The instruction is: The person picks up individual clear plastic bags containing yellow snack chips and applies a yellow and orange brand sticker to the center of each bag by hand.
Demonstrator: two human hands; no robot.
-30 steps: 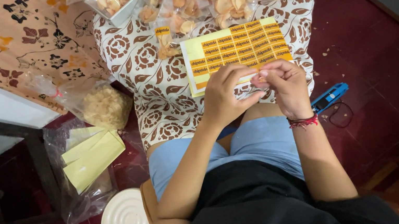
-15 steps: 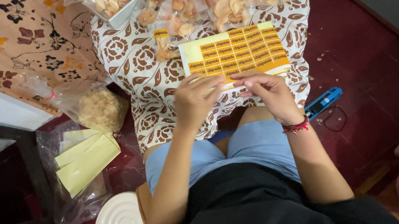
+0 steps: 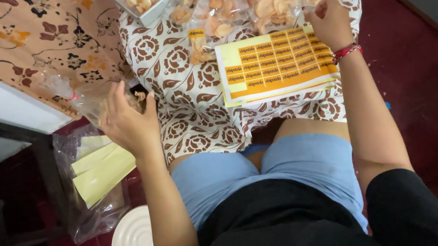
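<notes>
- Left hand [image 3: 127, 119] off the left edge of the patterned cloth [image 3: 177, 77], fingers curled around a clear bag of snacks [image 3: 90, 96]; bag sits against the floral-covered surface [image 3: 5, 45] at left.
- Right hand [image 3: 329, 21] at the far right of the cloth, fingers bent down onto a clear snack packet [image 3: 282, 6]; whether it actually pinches it, cannot tell.
- Red bracelet [image 3: 346, 52] on the right wrist.
- Yellow-and-orange sticker sheet [image 3: 276, 62] lies flat on the cloth near its front edge, just beside the right wrist, neither hand on it.
- One small labelled packet [image 3: 197, 45] on the cloth between the hands, left of the sheet.
- Pile of filled packets along the cloth's far edge.
- Floor left of the lap: plastic bag with pale yellow sheets [image 3: 100, 169], round white lid [image 3: 133, 244] near it.
</notes>
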